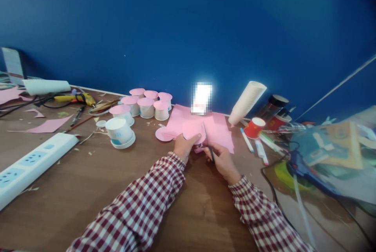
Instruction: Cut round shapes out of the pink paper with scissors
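Note:
My left hand (185, 146) grips a piece of pink paper (192, 131), its thumb lying on top. In my right hand (222, 160) is a pair of scissors (210, 148), with the blades pointing away from me at the right edge of that piece. Whether the blades are parted is hard to make out. Under and behind both hands lie larger pink sheets (221, 126). A cut pink disc (163, 134) rests on the table just left of them. A small pink scrap (199, 150) shows between my hands.
Several paper cups with pink tops (146, 107) stand at left, near an uncovered cup (119, 130). A white power strip (38, 162) lies front left. At right are a leaning cup stack (248, 101), a red cup (255, 127), markers (261, 151) and a blue glue gun (305, 171) with its cord.

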A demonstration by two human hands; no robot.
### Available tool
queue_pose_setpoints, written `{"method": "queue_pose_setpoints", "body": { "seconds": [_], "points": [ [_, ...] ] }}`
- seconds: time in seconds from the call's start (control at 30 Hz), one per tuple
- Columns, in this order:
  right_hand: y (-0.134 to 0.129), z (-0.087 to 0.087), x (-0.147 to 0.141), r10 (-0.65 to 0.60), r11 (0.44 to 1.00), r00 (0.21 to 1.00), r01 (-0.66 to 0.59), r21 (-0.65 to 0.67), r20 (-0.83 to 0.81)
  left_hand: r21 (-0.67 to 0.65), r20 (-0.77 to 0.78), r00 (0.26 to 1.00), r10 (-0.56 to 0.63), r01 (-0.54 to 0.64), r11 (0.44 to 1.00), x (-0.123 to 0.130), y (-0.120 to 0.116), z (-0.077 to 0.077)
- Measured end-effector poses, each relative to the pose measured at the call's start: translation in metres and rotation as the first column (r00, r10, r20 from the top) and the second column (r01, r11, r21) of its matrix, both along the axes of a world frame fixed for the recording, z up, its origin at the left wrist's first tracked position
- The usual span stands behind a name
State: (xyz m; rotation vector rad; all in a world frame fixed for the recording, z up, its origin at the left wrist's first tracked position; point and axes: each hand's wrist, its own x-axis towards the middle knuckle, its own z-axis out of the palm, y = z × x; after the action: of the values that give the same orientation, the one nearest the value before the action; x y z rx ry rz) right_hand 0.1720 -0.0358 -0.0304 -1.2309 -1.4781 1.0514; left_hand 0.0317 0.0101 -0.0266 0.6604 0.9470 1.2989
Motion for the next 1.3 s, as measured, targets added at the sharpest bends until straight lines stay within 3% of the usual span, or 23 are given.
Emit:
{"method": "queue_pose_setpoints", "body": {
  "seconds": [0.33, 0.77, 1.17, 1.3],
  "points": [
    [-0.001, 0.001, -0.002, -0.014, 0.999, 1.000, 0.014, -0.031, -0.004, -0.039, -0.004, 1.000, 0.014, -0.014, 0.999, 0.000, -0.001, 0.005],
    [0.002, -0.002, -0.001, -0.028, 1.000, 0.999, 0.027, -0.015, -0.034, -0.015, -0.041, 0.999, -0.008, 0.007, 1.000, -0.001, 0.003, -0.005],
    [0.000, 0.005, -0.003, -0.023, 0.991, 0.997, 0.013, -0.130, -0.077, -0.033, -0.014, 0.999, 0.030, -0.031, 0.999, -0.002, -0.001, 0.004],
    [-0.001, 0.005, -0.003, 0.001, 0.994, 0.996, -0.011, -0.109, -0.086, -0.074, -0.033, 0.996, 0.077, -0.080, 0.994, -0.002, -0.003, 0.012]
  ]
}}
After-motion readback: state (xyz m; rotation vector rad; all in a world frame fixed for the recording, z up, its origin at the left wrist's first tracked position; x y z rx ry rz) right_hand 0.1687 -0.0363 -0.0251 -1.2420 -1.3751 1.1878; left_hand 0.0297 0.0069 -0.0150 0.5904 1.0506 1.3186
